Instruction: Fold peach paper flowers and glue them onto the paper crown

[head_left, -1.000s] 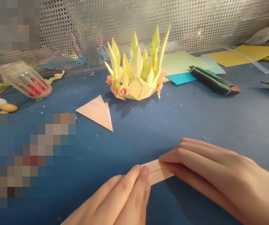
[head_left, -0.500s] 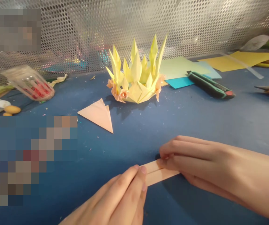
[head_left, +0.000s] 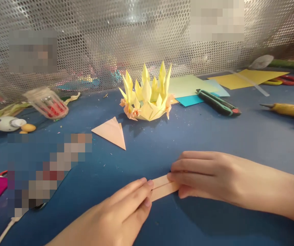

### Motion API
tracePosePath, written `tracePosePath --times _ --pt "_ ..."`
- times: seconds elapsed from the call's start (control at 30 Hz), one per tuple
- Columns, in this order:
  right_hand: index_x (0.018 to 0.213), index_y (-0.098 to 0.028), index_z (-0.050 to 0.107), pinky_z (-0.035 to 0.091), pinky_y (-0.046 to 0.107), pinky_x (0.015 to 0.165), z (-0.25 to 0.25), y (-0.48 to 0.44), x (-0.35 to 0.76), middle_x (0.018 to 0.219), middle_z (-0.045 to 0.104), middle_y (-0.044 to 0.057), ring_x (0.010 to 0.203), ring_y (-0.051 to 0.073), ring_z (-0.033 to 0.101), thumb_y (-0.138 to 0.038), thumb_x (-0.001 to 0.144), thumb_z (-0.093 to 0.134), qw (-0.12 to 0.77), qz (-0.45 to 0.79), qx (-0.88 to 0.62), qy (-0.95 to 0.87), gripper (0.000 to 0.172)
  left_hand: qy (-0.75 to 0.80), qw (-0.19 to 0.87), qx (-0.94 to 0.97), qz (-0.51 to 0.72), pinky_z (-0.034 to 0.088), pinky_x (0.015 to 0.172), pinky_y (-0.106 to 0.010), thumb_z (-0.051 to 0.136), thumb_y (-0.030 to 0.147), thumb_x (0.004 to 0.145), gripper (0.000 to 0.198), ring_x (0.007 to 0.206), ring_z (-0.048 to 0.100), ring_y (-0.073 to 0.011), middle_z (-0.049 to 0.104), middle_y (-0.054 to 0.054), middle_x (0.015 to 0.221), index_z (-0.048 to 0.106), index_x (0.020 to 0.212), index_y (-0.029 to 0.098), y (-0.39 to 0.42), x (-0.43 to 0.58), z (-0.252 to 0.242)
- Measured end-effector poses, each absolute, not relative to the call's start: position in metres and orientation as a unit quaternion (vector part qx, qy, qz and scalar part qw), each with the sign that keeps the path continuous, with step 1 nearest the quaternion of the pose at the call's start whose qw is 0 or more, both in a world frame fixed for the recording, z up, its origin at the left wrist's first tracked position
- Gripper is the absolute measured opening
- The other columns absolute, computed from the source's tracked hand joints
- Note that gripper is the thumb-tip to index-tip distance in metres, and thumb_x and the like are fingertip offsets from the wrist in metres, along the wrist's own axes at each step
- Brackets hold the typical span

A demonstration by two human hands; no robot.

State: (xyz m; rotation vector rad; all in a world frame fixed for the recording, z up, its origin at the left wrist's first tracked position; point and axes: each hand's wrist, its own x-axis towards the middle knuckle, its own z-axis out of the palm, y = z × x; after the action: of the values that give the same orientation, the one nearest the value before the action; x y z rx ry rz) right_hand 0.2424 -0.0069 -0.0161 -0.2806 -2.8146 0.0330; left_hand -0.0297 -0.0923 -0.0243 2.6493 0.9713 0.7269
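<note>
A narrow strip of folded peach paper [head_left: 162,187], with a crease or seam along its length, lies low over the blue table between my hands. Its left end is under the fingers of my left hand [head_left: 128,205], which are closed on it. At the other end, my right hand [head_left: 203,176] pinches it, thumb below and fingers above, covering that end. Beyond them lies a folded peach paper triangle [head_left: 112,133], touched by neither hand. Farther back stands a yellow origami crown [head_left: 147,99] with pointed spikes and peach paper flowers round its base.
Right of the crown are coloured paper sheets [head_left: 191,85], a green utility knife [head_left: 217,103], a yellow-handled pointed tool [head_left: 287,109] and scissors [head_left: 290,80]. At left lie a clear jar [head_left: 46,104] and a white bottle [head_left: 5,123]. A perforated metal screen [head_left: 98,41] borders the back.
The view has shifted, revealing more at the left and right edges. My right hand sits closer to my left, so less of the peach strip shows. Both hands still hold it.
</note>
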Motion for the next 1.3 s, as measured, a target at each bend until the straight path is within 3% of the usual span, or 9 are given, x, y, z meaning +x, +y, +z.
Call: tracePosePath --times 0.1,0.23,0.33,0.43,0.53,0.67,0.77,1.0,1.3 --pt "0.114 -0.010 0.066 0.053 0.031 0.068 -0.019 -0.005 0.242 0.089 0.071 0.009 0.078 0.018 0.064 -0.021 0.105 0.044 0.166 -0.034 -0.070 -0.983 0.027 0.295 0.154 0.903 0.274 0.058 0.096 -0.029 0.049 0.004 0.072 0.047 0.115 0.071 -0.0262 0.074 -0.008 0.124 0.079 0.103 0.022 -0.081 -0.030 -0.017" --pt "0.113 -0.007 0.068 0.054 0.032 0.070 -0.026 -0.003 0.242 0.087 0.074 0.012 0.079 0.020 0.067 -0.016 0.103 0.044 0.218 -0.098 -0.042 -0.970 0.028 0.470 0.306 0.783 0.267 0.063 0.083 -0.031 0.049 0.005 0.077 0.030 0.103 0.076 -0.0242 0.077 -0.004 0.114 0.070 0.073 0.026 -0.074 -0.025 -0.007" --pt "0.098 -0.015 0.074 0.051 0.029 0.067 -0.025 0.001 0.239 0.080 0.074 0.006 0.071 0.018 0.064 -0.021 0.095 0.055 0.319 0.089 -0.217 -0.918 0.019 0.543 0.420 0.628 0.366 0.060 0.088 -0.033 0.060 0.012 0.080 0.033 0.115 0.069 -0.0241 0.067 -0.008 0.129 0.064 0.109 0.028 -0.069 -0.013 -0.005" --pt "0.078 -0.018 0.070 0.045 0.027 0.057 -0.015 0.002 0.231 0.068 0.067 0.002 0.060 0.015 0.058 -0.031 0.095 0.053 0.390 0.231 -0.412 -0.791 0.027 0.542 0.461 0.524 0.469 0.053 0.099 -0.033 0.074 0.030 0.081 0.039 0.130 0.056 -0.0249 0.058 -0.012 0.138 0.058 0.115 0.024 -0.061 0.006 -0.003" --pt "0.070 -0.017 0.064 0.040 0.025 0.050 -0.003 -0.008 0.219 0.061 0.061 0.001 0.054 0.013 0.053 -0.040 0.098 0.046 0.384 0.277 -0.453 -0.755 0.041 0.519 0.519 0.462 0.498 0.052 0.093 -0.032 0.075 0.037 0.083 0.041 0.118 0.061 -0.0246 0.064 -0.012 0.127 0.060 0.117 0.020 -0.053 0.028 0.002" --pt "0.102 -0.018 0.065 0.038 0.022 0.047 0.006 -0.020 0.214 0.061 0.064 -0.002 0.051 0.012 0.050 -0.046 0.094 0.054 0.321 0.377 -0.428 -0.756 0.031 0.444 0.578 0.433 0.531 0.051 0.091 -0.034 0.065 0.034 0.090 0.024 0.097 0.067 -0.0226 0.072 -0.009 0.097 0.068 0.102 0.013 -0.045 0.050 0.002" --pt "0.129 -0.018 0.047 0.034 0.021 0.048 0.007 -0.015 0.223 0.061 0.061 -0.005 0.051 0.010 0.047 -0.040 0.095 0.057 0.295 0.451 -0.375 -0.755 0.041 0.410 0.592 0.412 0.559 0.053 0.087 -0.034 0.070 0.034 0.087 0.023 0.090 0.068 -0.0212 0.073 -0.007 0.092 0.071 0.099 0.014 -0.041 0.058 -0.004" --pt "0.153 -0.015 0.020 0.043 0.025 0.058 -0.014 0.007 0.237 0.074 0.067 -0.001 0.063 0.014 0.060 -0.034 0.100 0.049 0.313 0.455 -0.320 -0.770 0.063 0.397 0.585 0.404 0.581 0.052 0.089 -0.034 0.076 0.031 0.083 0.018 0.084 0.066 -0.0202 0.073 -0.007 0.081 0.074 0.082 0.013 -0.036 0.063 -0.021" --pt "0.121 -0.021 0.046 0.048 0.026 0.068 -0.022 0.002 0.239 0.080 0.056 -0.005 0.068 0.009 0.053 -0.019 0.092 0.061 0.357 0.419 -0.268 -0.791 0.032 0.432 0.539 0.488 0.534 0.044 0.073 -0.027 0.065 0.046 0.092 0.033 0.077 0.057 -0.0184 0.065 -0.002 0.073 0.076 0.080 0.017 -0.037 0.060 -0.032"
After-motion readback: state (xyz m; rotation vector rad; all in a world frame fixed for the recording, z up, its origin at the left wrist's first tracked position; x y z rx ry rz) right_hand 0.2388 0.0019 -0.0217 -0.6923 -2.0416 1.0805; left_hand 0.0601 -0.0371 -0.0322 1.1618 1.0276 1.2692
